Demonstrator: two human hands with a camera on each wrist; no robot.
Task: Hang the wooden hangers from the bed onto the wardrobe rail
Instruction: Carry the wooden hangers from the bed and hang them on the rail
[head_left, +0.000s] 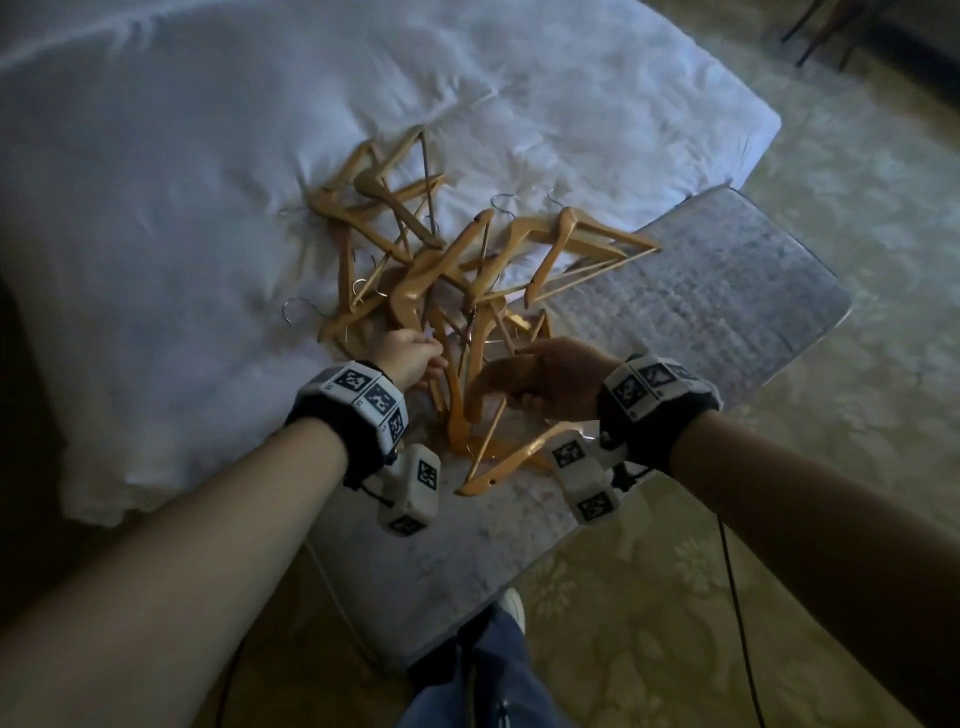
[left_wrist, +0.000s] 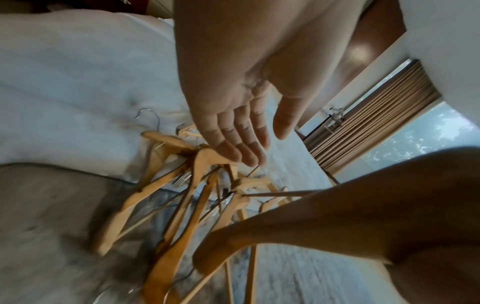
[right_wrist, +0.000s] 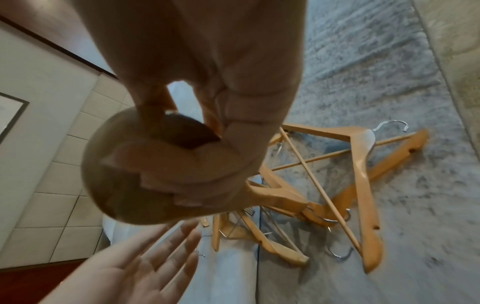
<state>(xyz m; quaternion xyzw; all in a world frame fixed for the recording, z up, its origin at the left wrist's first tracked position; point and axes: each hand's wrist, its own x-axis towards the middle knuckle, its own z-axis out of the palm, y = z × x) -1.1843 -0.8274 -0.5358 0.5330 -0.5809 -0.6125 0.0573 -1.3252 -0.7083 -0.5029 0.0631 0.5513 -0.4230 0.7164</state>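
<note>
hangers (head_left: 447, 270) pale glossy wood, silver hooks, tangled heap on bed (head_left: 208, 156); right hand (head_left: 558, 379) fingers clasp one, left hand (head_left: 410, 356) fingers straight.

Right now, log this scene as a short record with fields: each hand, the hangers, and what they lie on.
left hand: open, fingers straight, reaching into the pile
right hand: grips one wooden hanger by its shoulder
hanger pile: tangled wooden hangers with metal hooks
surface: white duvet and grey bed runner
wardrobe rail: not in view
</note>
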